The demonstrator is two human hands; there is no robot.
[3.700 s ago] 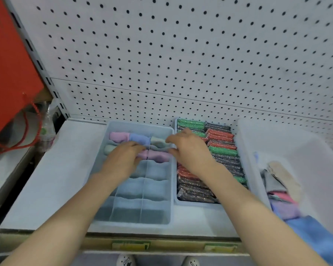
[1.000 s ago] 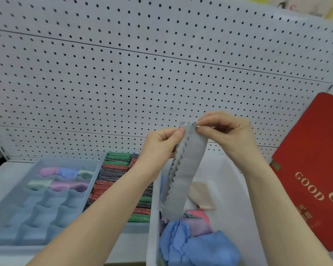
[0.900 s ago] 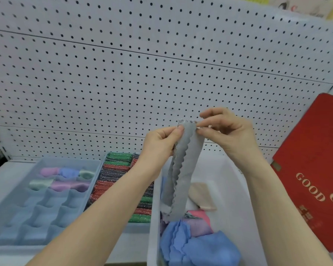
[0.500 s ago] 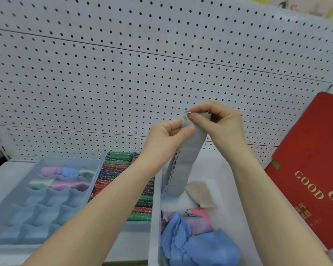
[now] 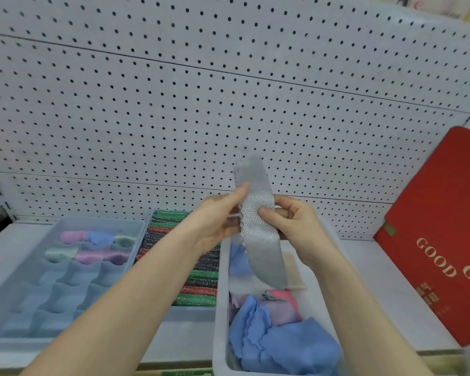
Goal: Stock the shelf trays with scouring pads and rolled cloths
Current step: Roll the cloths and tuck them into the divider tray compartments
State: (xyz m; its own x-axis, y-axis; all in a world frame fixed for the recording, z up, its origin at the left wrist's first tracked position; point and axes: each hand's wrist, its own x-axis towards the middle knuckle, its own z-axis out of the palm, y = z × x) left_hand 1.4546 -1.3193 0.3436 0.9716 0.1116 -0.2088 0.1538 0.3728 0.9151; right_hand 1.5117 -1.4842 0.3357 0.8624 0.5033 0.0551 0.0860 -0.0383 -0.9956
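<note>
A grey cloth, folded into a long scallop-edged strip, is held upright above the bin of loose cloths. Five rolled cloths fill the divided tray's back cells; scouring pads pack the middle tray.

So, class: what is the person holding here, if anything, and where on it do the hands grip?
A folded grey cloth, held upright above the white bin. Left hand and right hand pinch its middle from either side.

A white pegboard wall with dark holes rises behind a pale shelf. A red box, possibly cardboard, leans at right under even light.
</note>
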